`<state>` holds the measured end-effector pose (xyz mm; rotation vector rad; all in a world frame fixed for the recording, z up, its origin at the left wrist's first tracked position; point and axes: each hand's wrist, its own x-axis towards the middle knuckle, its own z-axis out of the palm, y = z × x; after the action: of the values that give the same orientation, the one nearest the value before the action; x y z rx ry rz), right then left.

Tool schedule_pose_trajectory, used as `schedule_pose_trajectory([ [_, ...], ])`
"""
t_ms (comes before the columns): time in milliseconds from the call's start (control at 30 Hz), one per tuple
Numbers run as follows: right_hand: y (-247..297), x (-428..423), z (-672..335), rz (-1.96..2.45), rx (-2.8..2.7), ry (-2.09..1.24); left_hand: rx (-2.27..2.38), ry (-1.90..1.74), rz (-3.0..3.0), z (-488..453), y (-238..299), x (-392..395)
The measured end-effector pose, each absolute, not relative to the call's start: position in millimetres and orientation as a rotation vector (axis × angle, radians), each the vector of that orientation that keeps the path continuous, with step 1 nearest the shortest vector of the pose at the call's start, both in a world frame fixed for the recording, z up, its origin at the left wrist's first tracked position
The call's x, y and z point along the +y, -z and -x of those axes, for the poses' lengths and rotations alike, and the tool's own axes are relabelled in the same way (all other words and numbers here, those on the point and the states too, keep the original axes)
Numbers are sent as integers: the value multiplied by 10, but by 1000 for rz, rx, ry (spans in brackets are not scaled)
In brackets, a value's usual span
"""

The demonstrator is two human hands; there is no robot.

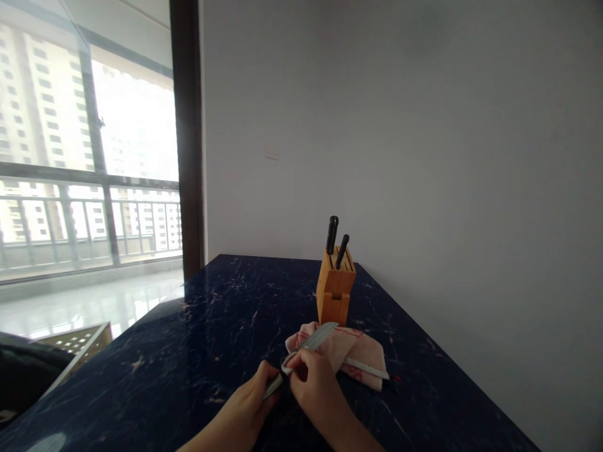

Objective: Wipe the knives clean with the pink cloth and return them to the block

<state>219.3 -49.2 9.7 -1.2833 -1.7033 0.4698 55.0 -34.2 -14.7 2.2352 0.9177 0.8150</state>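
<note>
A kitchen knife (320, 337) points away from me and to the right, its handle in my left hand (254, 395), which is closed around it. Over the lower end of the blade, by the handle, my right hand (313, 380) pinches a pale cloth edge, apparently of the pink towel. The pink towel (360, 351), with red marks and a white hem, lies crumpled on the table under and to the right of the blade. Just behind the towel stands a wooden knife block (333, 307) with black-handled knives (332, 235) in its slots.
The dark blue marble-patterned table (245, 301) reaches back to a plain grey wall (400, 157). To the left are a large window (136, 125) and a dark frame post (187, 138). A chair with a perforated panel (78, 344) stands by the table's left edge.
</note>
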Motion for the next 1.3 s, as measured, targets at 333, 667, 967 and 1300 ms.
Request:
schedule_pose_trajectory([
  [333, -70, -421, -2256, 1350, -1707, -393, 944, -784, -2188, -544, 117, -347],
  [667, -135, -182, -2692, 1496, -1455, -199, 971, -778, -2251, -543, 176, -338],
  [967, -155, -102, -2997, 1569, -1359, -163, 987, -788, -2247, -547, 186, -357],
  [1300, -90, -281, -2436, 1369, -1686, -341, 1001, -794, -2220, -548, 181, -341],
])
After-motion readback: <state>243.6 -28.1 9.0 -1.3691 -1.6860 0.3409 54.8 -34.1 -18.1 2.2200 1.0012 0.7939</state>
